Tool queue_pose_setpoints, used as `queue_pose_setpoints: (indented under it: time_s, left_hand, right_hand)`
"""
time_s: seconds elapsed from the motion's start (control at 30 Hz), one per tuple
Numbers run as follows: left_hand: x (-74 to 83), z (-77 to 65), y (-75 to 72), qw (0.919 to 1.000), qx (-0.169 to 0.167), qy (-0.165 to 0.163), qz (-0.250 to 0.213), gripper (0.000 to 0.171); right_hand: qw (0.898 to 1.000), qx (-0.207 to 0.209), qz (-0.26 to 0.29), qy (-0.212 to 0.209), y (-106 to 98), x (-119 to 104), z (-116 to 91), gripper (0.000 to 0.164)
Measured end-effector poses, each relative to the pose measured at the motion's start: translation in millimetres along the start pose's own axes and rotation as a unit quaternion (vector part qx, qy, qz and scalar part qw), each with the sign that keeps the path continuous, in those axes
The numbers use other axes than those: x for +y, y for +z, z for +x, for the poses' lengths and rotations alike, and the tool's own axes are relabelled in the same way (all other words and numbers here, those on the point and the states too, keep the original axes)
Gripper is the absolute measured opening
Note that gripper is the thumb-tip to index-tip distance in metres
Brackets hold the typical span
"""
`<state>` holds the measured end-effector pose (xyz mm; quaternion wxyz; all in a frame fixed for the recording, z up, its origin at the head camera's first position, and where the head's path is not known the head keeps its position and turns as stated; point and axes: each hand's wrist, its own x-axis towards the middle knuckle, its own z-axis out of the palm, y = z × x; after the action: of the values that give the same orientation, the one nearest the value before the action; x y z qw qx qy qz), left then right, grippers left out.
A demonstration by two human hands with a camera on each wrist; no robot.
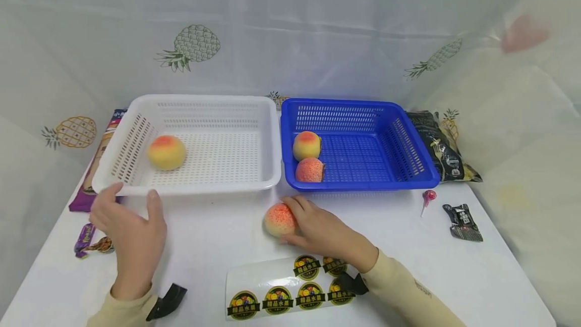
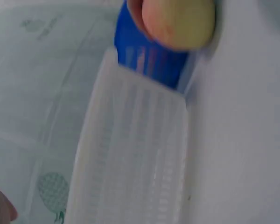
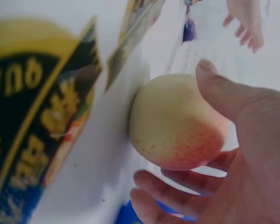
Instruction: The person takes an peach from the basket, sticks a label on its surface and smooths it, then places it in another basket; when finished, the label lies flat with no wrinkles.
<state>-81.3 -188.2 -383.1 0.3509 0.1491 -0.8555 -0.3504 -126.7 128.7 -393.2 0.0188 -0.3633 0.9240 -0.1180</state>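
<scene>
My right hand (image 1: 320, 226) holds a red-speckled pale peach (image 1: 279, 220) low over the white table, in front of the gap between two baskets. In the right wrist view, the thumb lies along one side of this peach (image 3: 172, 121) and the fingers curve under the other. My left hand (image 1: 131, 231) is raised at the front left corner of the white basket (image 1: 236, 185), thumb and fingers spread with nothing between them. One yellow-red peach (image 1: 166, 153) sits inside that basket. Two peaches, a yellow-red one (image 1: 306, 146) and a red one (image 1: 310, 170), sit in the blue basket's (image 1: 363, 185) left end.
A sheet of round fruit stickers (image 1: 263, 276) lies at the front. Black snack bag (image 1: 440, 150), lollipop (image 1: 428, 197) and small black packet (image 1: 463, 222) are at right. On the left are a purple bag (image 1: 83, 198), a purple candy (image 1: 84, 238) and a brown-wrapped candy (image 1: 103, 244).
</scene>
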Motion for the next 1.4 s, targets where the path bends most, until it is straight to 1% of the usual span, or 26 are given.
queue_pose_setpoints:
  time_s: [0.03, 0.07, 0.1, 0.13, 0.17, 0.23, 0.27, 0.3, 0.33, 0.4, 0.47, 0.53, 0.63, 0.73, 0.77, 0.83, 0.93, 1.0, 1.07, 1.13, 1.2, 1.27, 1.3, 1.33, 1.37, 1.4]
  left_hand:
    - [5.8, -8.3, -5.1, 0.9984, -0.048, -0.028, 0.003, 0.051]
    - [10.5, -17.2, -10.0, 0.9924, -0.107, -0.058, 0.017, 0.05]
    - [14.4, -26.2, -14.5, 0.9789, -0.178, -0.093, 0.036, 0.05]
    - [15.9, -35.5, -17.9, 0.9601, -0.246, -0.121, 0.054, 0.052]
    - [16.8, -44.8, -20.3, 0.9344, -0.316, -0.148, 0.071, 0.055]
    - [16.0, -62.9, -22.9, 0.8735, -0.437, -0.2, 0.078, 0.062]
    - [15.0, -71.4, -22.5, 0.8471, -0.478, -0.221, 0.071, 0.066]
    - [14.4, -79.1, -21.2, 0.8249, -0.506, -0.247, 0.057, 0.067]
    - [13.9, -86.0, -19.2, 0.8115, -0.518, -0.268, 0.041, 0.067]
    - [15.3, -94.9, -14.0, 0.794, -0.527, -0.304, 0.011, 0.066]
    - [17.1, -98.7, -8.1, 0.7929, -0.526, -0.308, -0.01, 0.067]
    - [19.3, -98.9, -1.9, 0.7973, -0.525, -0.298, -0.017, 0.067]
    - [22.2, -98.8, 7.7, 0.8123, -0.515, -0.272, -0.019, 0.065]
    - [22.6, -101.2, 14.5, 0.8262, -0.497, -0.259, -0.06, 0.056]
    - [22.6, -102.1, 15.8, 0.8277, -0.492, -0.258, -0.08, 0.053]
    - [23.0, -103.5, 16.7, 0.826, -0.485, -0.258, -0.128, 0.048]
    - [24.1, -102.7, 14.3, 0.8328, -0.473, -0.24, -0.159, 0.044]
    - [24.4, -101.1, 11.2, 0.8418, -0.458, -0.23, -0.168, 0.043]
    - [23.1, -99.5, 7.9, 0.8499, -0.444, -0.22, -0.179, 0.042]
    - [21.2, -98.3, 4.1, 0.8539, -0.434, -0.21, -0.196, 0.041]
    - [19.2, -97.2, 0.9, 0.8513, -0.433, -0.205, -0.214, 0.041]
    - [18.7, -95.9, -1.8, 0.8445, -0.437, -0.213, -0.224, 0.042]
    - [19.1, -95.4, -2.8, 0.8455, -0.439, -0.213, -0.217, 0.042]
    - [20.1, -95.0, -3.8, 0.8523, -0.438, -0.203, -0.201, 0.042]
    - [21.7, -94.6, -4.5, 0.8646, -0.435, -0.181, -0.175, 0.043]
    - [23.9, -94.0, -5.1, 0.8811, -0.426, -0.144, -0.146, 0.045]
  right_hand:
    - [1.0, 0.001, -0.002, 0.006, -2, 0, -2, 0.08]
    - [1.0, 0.004, -0.002, 0.013, -4, 0, -4, 0.079]
    - [1.0, 0.007, -0.005, 0.021, -7, 0, -7, 0.077]
    - [0.999, 0.012, -0.007, 0.029, -10, -1, -10, 0.075]
    - [0.999, 0.017, -0.009, 0.037, -12, -1, -14, 0.073]
    - [0.998, 0.025, -0.014, 0.054, -19, -1, -20, 0.067]
    - [0.998, 0.028, -0.013, 0.062, -22, -1, -24, 0.065]
    - [0.997, 0.029, -0.014, 0.07, -24, -1, -27, 0.062]
    - [0.997, 0.029, -0.011, 0.076, -26, -2, -30, 0.058]
    - [0.996, 0.018, -0.003, 0.089, -30, -2, -35, 0.051]
    - [0.995, -0.004, 0.007, 0.101, -32, -3, -41, 0.045]
    - [0.994, -0.031, 0.008, 0.102, -32, -1, -47, 0.041]
    - [0.994, -0.079, 0.015, 0.075, -29, 5, -54, 0.043]
    - [0.992, -0.113, 0.044, 0.035, -21, 12, -59, 0.054]
    - [0.991, -0.119, 0.059, 0.024, -19, 14, -60, 0.056]
    - [0.989, -0.119, 0.081, 0.01, -14, 16, -60, 0.059]
    - [0.988, -0.116, 0.097, 0.004, -10, 18, -60, 0.058]
    - [0.985, -0.125, 0.119, 0.006, -10, 20, -58, 0.055]
    - [0.978, -0.141, 0.152, 0.009, -9, 21, -57, 0.052]
    - [0.967, -0.156, 0.204, 0.003, -9, 22, -56, 0.047]
    - [0.953, -0.163, 0.256, -0.006, -7, 22, -55, 0.041]
    - [0.939, -0.166, 0.299, -0.017, -5, 23, -54, 0.033]
    - [0.934, -0.165, 0.317, -0.02, -5, 23, -54, 0.029]
    - [0.93, -0.165, 0.329, -0.021, -5, 23, -53, 0.026]
    - [0.926, -0.164, 0.338, -0.027, -6, 23, -53, 0.022]
    - [0.924, -0.164, 0.343, -0.034, -7, 23, -52, 0.019]
